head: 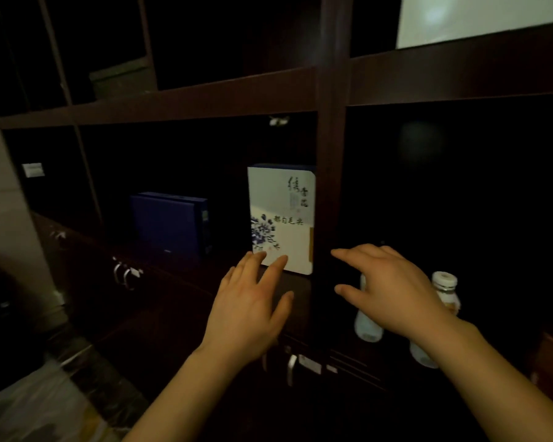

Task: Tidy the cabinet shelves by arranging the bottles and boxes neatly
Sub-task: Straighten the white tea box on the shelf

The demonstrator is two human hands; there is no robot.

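- A tall white cardboard box with blue flower print (281, 215) stands upright at frame centre, against the dark wooden cabinet divider (331, 138).
- The left hand (249, 311), fingers straight and spread, is at its lower left corner; in the dim light, contact is unclear.
- The right hand (393, 291) hovers open before pale white-capped plastic bottles (446, 291), lower right.
- Advisable: square the box gently by its edges, keeping it upright.

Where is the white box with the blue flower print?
Head view, centre: the white box stands upright against the cabinet's vertical divider, right of the dark blue box, just beyond the left hand.
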